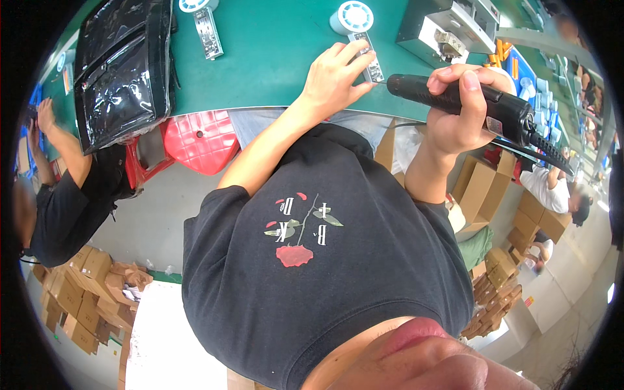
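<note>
- Head view, upper right: right hand (465, 104) grips black power screwdriver (419, 90).
- Upper centre: left hand (335, 75) holds 1 silvery board (374, 70) (screwdriver's tip near it).

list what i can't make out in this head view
- Circuit board, head view: partly covered by the left hand.
- Electric screwdriver, head view: grip partly behind the right hand; bit tip too small to tell whether it touches the board.
- Blue-and-white wheel at upper left, head view: cut off by the top edge.
- Co-worker's hand, head view: too small near the rim to see its work.
</note>
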The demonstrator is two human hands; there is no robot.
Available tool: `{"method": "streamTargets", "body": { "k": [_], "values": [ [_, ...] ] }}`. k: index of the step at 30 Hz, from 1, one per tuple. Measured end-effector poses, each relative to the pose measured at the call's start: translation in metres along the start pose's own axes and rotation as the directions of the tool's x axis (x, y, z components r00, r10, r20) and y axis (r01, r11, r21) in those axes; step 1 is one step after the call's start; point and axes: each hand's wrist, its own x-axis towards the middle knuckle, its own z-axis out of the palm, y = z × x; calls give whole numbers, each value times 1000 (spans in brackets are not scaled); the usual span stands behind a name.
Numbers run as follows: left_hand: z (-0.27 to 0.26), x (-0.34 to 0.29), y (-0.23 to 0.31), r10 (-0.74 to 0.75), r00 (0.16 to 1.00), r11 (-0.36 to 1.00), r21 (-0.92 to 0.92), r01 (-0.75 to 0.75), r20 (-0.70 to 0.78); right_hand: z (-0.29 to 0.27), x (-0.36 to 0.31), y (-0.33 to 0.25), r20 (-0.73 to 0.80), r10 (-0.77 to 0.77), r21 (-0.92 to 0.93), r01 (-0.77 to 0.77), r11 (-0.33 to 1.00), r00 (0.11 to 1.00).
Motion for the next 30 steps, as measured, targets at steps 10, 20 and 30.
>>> {"method": "streamTargets", "body": {
  "k": [10, 20, 30],
  "values": [
    [2, -1, -2, 8, 1000, 1000, -6, -8, -9, 6, 1, 1, 17, -26, -27, 27, 999, 1000],
    [3, -1, -3, 13, 1000, 1000, -1, -13, -4, 7, 3, 1, 27, -4, 2, 4, 1000, 1000],
    [4, -1, -4, 7, 1000, 1000, -17, -7, -6, 4, 4, 6, 59, 32, 24, -33, 999, 998]
  ]
}}
